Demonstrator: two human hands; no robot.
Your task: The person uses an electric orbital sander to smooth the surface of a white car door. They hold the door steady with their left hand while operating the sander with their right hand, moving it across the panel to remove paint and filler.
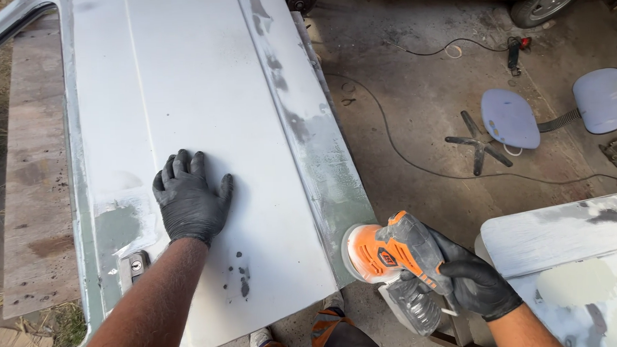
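Sander (393, 249), orange-grey, gripped in right hand (473, 280), pad at door panel (203, 95) lower edge. Left hand (190, 198) flat, fingers spread, bracing panel left of sander. Judgement: keep pad flush, light even pressure, cord (396, 150) behind.

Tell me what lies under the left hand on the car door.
The left hand in a black glove rests flat on the sanded grey door. Around it bare primer and a lock show. The patch under the palm is covered.
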